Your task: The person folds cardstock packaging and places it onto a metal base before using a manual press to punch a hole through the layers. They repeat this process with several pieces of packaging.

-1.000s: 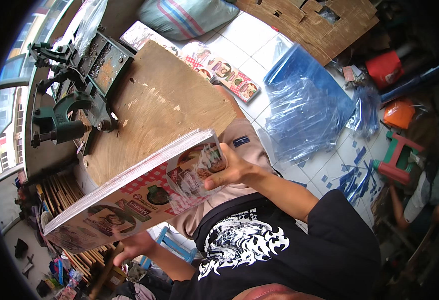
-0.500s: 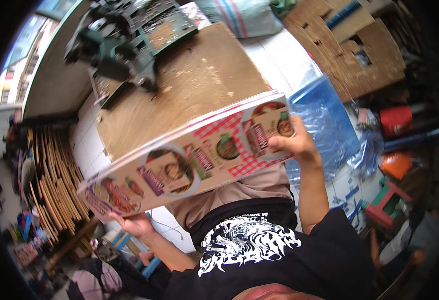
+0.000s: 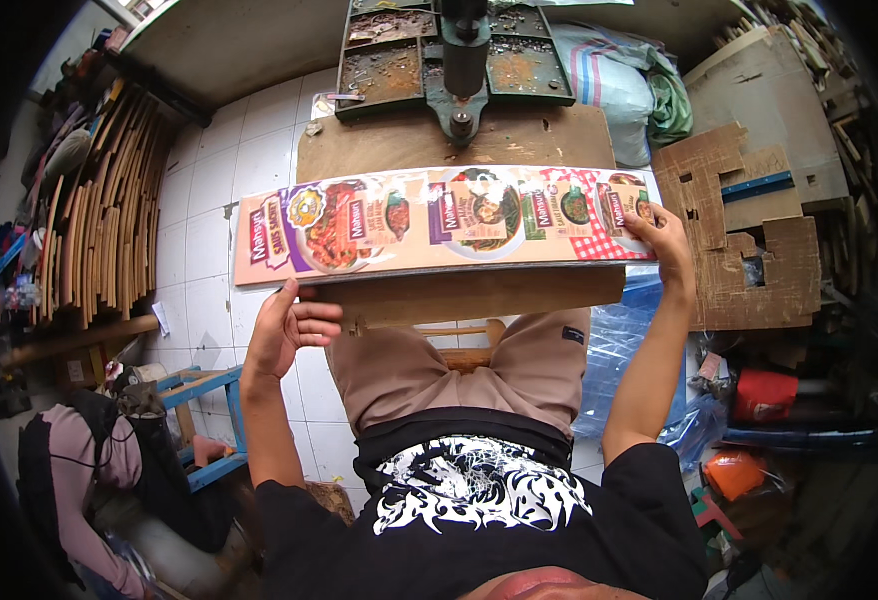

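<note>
A stack of long printed panels (image 3: pixel 419 225), peach-coloured with pictures of food dishes, lies level over a wooden board (image 3: pixel 439 292). My right hand (image 3: pixel 669 245) grips the stack's right end, thumb on the printed face and fingers underneath. Close to the near left edge is my left hand (image 3: pixel 284 325), palm turned inward and fingers apart. Its thumb tip reaches the edge, though I cannot tell whether it touches. Just beyond the panels stands a dark green metal press (image 3: pixel 464 70) with an upright post.
Compartments (image 3: pixel 389 75) with metal bits flank the post. Many thin boards (image 3: pixel 99 215) lean at the left, near a blue frame (image 3: pixel 221 385). At the right are a white sack (image 3: pixel 604 95), cut-out wooden boards (image 3: pixel 749 240) and blue plastic sheeting (image 3: pixel 619 350).
The panel stack has gone from tilted, its face toward me, to lying flat and farther away over the board. My left hand has come off its lower corner. The view has turned too.
</note>
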The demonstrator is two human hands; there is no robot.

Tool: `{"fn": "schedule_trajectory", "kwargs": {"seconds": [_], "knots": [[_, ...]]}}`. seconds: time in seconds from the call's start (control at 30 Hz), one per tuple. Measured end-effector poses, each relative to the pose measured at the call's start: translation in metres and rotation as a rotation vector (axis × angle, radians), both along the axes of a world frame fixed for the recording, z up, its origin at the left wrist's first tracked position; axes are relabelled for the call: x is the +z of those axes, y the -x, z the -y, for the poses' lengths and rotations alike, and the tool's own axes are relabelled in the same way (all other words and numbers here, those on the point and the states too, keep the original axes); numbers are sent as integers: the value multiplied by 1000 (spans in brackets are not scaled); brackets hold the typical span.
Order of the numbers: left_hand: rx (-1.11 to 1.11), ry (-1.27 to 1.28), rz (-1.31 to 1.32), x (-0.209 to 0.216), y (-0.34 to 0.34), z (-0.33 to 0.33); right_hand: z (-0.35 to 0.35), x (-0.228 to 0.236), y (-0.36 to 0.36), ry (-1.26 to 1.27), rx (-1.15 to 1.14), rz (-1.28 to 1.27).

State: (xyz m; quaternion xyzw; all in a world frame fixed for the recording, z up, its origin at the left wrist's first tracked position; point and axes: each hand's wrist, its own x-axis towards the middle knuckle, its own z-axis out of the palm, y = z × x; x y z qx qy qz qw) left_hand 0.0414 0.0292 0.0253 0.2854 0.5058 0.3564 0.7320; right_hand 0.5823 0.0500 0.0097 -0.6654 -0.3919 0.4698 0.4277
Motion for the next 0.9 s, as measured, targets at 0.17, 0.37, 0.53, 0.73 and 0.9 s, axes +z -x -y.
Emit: {"fn": "schedule_trajectory", "kwargs": {"seconds": [0.17,0.37,0.53,0.73,0.9], "knots": [[-251,-330,-417,43,40,8,-2,0,-12,38,86,403],[216,-787,-1250,-1,67,-65,-25,-12,19,-166,-54,850],[-49,-556,-1044,-35,44,-98,-32,-25,42,-56,-127,911],[82,-493,-1011,-37,38,-97,-44,-47,21,-88,-113,895],[70,-471,-1023,-43,37,-100,-57,-56,12,-70,-120,857]]}}
